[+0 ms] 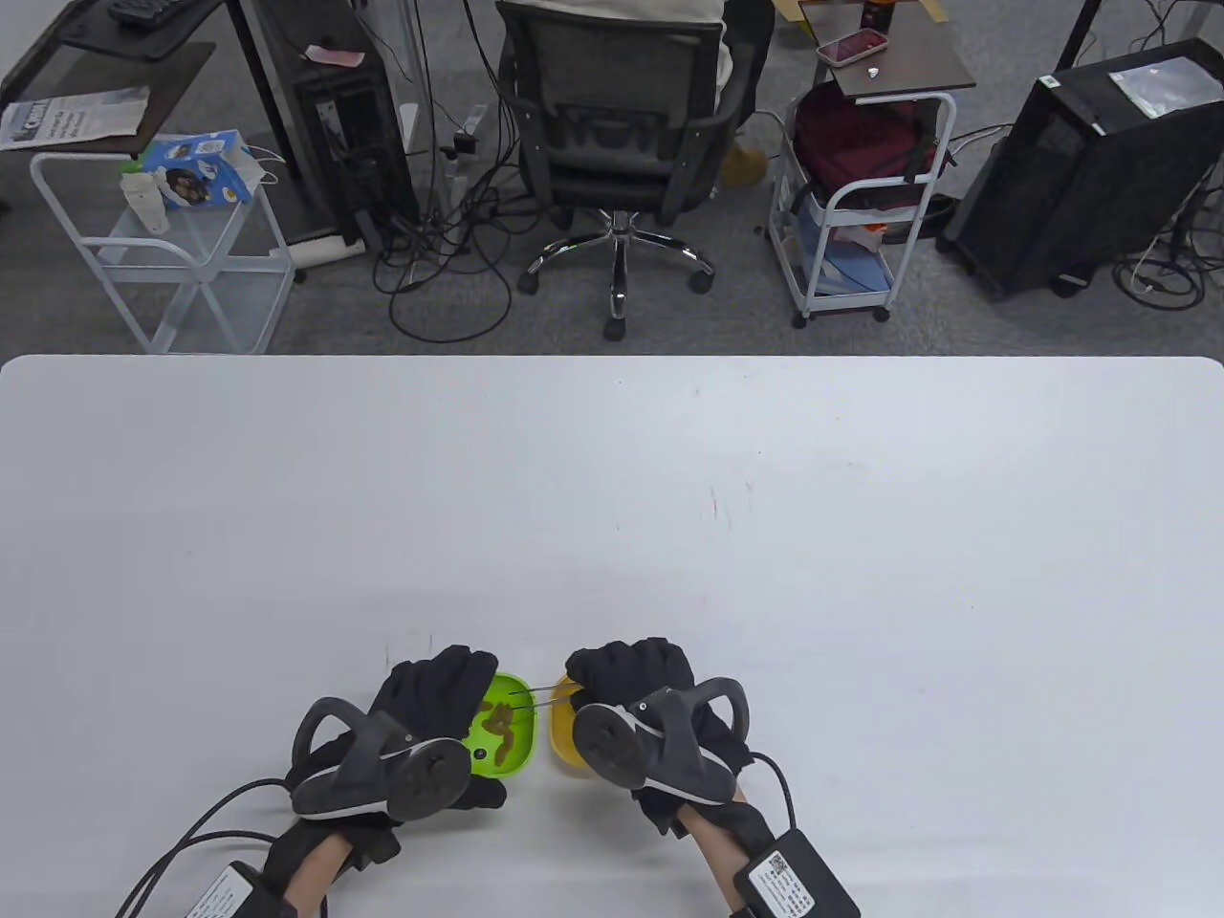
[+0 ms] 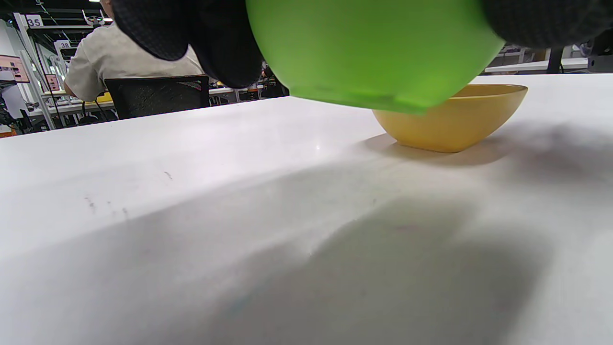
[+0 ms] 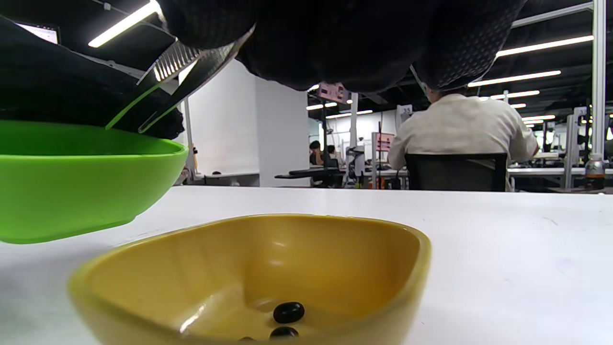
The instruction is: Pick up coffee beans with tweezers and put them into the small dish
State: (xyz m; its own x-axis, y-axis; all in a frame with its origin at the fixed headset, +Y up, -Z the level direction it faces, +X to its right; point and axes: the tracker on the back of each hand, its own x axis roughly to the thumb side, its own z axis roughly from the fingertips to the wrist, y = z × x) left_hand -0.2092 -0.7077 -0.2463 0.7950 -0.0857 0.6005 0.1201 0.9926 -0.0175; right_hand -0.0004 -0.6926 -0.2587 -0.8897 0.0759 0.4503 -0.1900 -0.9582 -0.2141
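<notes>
A green dish (image 1: 505,732) with several brown coffee beans (image 1: 499,724) is held by my left hand (image 1: 435,703), lifted and tilted off the table; its underside fills the top of the left wrist view (image 2: 373,48). A yellow dish (image 1: 564,736) stands on the table right of it and holds a few dark beans (image 3: 289,312). My right hand (image 1: 631,674) pinches metal tweezers (image 1: 531,698), whose open tips point left over the green dish (image 3: 86,182). The tweezers (image 3: 177,76) hold nothing that I can see.
The white table (image 1: 612,497) stretches far and to both sides. Beyond its far edge stand an office chair (image 1: 617,143), two white carts (image 1: 861,210) and computer towers (image 1: 1081,163).
</notes>
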